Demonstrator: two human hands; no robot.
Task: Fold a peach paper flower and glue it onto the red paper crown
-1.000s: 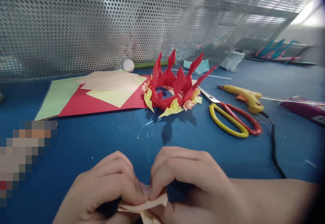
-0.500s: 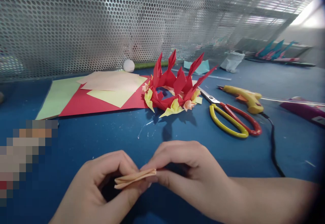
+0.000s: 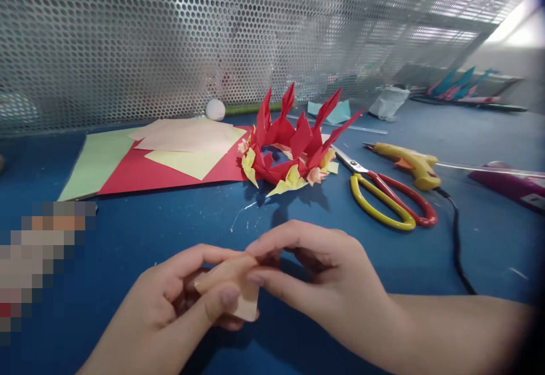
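A small folded piece of peach paper (image 3: 246, 301) is held between my two hands above the blue table. My left hand (image 3: 170, 301) grips it from the left, its thumb pressed on the near face and some fingers behind. At the paper's right edge, the thumb and forefinger of my right hand (image 3: 323, 273) pinch its upper part. Beyond my hands stands a red folded-paper crown (image 3: 301, 137) with tall points, trimmed with yellow and peach paper flowers. Parts of the folded paper are hidden by my fingers.
Scissors (image 3: 383, 199) with yellow and red handles lie right of the crown, near a yellow glue gun (image 3: 409, 159) with a black cord. Sheets of red (image 3: 170, 173), green (image 3: 102, 159) and peach paper (image 3: 187, 135) lie at left. A perforated metal screen (image 3: 128, 40) runs behind.
The folded paper has been turned from edge-on so that a broad face shows. My left thumb now lies on that face, and my right fingers have risen slightly.
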